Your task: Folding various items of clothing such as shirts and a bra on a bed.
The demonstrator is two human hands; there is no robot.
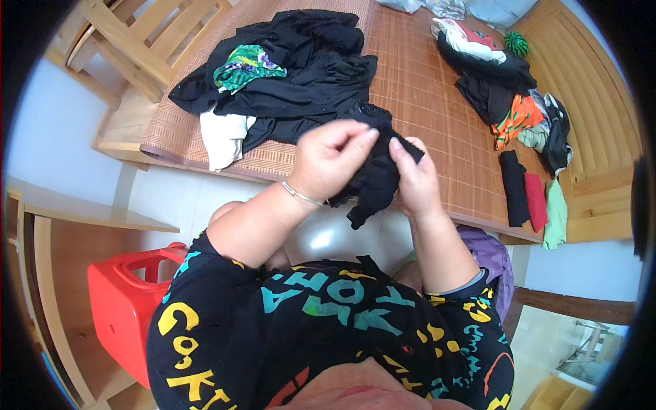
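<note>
A black garment (376, 181) with a ruffled or lacy edge hangs in front of me at the edge of the mat-covered bed. My right hand (418, 179) grips its right side, thumb on top of the cloth and fingers behind. Over the garment's upper left part, my left hand (331, 160) is closed in a pinch, slightly blurred. What lies between those fingertips is hidden. Just beyond is a heap of black clothes (301, 61), with a green floral cloth (247, 67) on top and a white cloth (224, 140) at its near left.
At the right, a second pile of clothes (482, 65) includes an orange patterned piece (518, 119). Folded black (512, 188), red (534, 201) and light green (555, 215) pieces lie by the mat's (437, 137) right edge. A red plastic stool (119, 307) stands at my left.
</note>
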